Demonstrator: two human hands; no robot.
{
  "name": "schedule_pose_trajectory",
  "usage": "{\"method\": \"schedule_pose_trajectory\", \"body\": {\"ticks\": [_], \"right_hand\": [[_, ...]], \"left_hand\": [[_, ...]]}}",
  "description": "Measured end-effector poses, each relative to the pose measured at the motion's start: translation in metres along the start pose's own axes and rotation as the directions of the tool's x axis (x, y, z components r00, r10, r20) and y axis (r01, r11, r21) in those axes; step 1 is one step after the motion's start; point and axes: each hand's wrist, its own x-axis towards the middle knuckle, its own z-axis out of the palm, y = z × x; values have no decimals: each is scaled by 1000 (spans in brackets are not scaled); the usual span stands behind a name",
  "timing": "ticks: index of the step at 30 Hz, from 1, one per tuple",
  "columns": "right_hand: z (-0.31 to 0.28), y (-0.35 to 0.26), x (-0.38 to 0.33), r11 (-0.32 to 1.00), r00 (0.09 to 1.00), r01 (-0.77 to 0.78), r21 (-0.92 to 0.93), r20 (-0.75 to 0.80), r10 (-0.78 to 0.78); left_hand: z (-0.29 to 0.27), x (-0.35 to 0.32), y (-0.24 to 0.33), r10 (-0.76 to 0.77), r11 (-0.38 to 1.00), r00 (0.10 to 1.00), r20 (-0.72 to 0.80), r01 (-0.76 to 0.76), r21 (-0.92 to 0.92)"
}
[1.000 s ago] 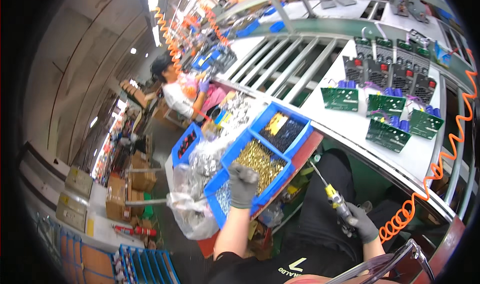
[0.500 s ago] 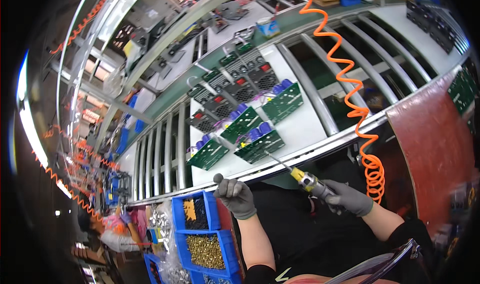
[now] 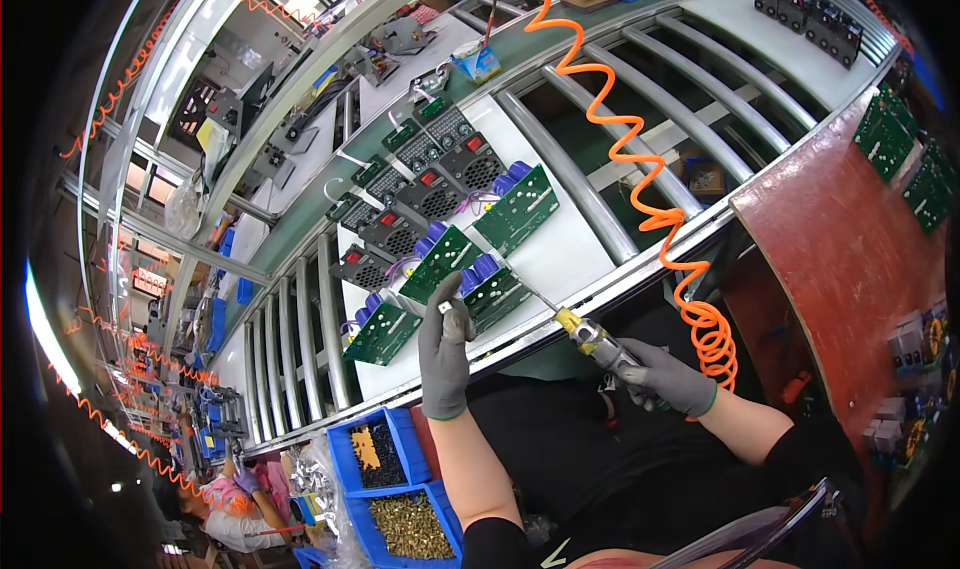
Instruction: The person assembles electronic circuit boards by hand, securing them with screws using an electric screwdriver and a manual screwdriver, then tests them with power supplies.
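Note:
My right hand [image 3: 668,377], in a grey glove, grips a power screwdriver [image 3: 592,341] with a yellow nose. Its long thin bit slants up and left, ending near the right edge of a green circuit board [image 3: 502,305]. In front of that board rises my gloved left hand [image 3: 443,364], fingers drawn together around a small pale bit I cannot make out. It partly hides the board and its purple capacitors [image 3: 479,275]. More green boards [image 3: 385,333] stand tilted beside black vented metal units [image 3: 438,203] with red switches, all on a white panel [image 3: 580,259].
Blue bins [image 3: 437,491] of brass-coloured and black small parts stand at lower left. An orange coiled hose [image 3: 655,214] hangs across the metal rollers [image 3: 690,94]. A red board [image 3: 815,279] lies at right, with green boards beyond. Another person [image 3: 235,514] works at far left.
My left hand has risen from the conveyor's near edge to in front of the boards. The right hand and screwdriver have shifted left in the picture; the whole view has swung a little rightward.

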Motion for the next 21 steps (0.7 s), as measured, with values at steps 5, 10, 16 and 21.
{"method": "schedule_pose_trajectory", "body": {"ticks": [5, 10, 16, 21], "right_hand": [[0, 0, 7, 1000, 1000, -7, 5, 28, 7], [1, 0, 7, 998, 999, 39, 47, 17, -40], [3, -4, 8, 998, 999, 28, 55, 44, -30], [10, -8, 1, 984, 995, -11, 178, 102, -7]], "left_hand": [[-1, 27, -2, -18, 984, 1000, 3, 18, 178], [3, 58, -17, 31, 907, 998, 60, -54, 418], [1, 74, -30, 4, 843, 1000, -7, 0, 538], [-1, 77, -37, 51, 810, 995, 87, -92, 579]]}}
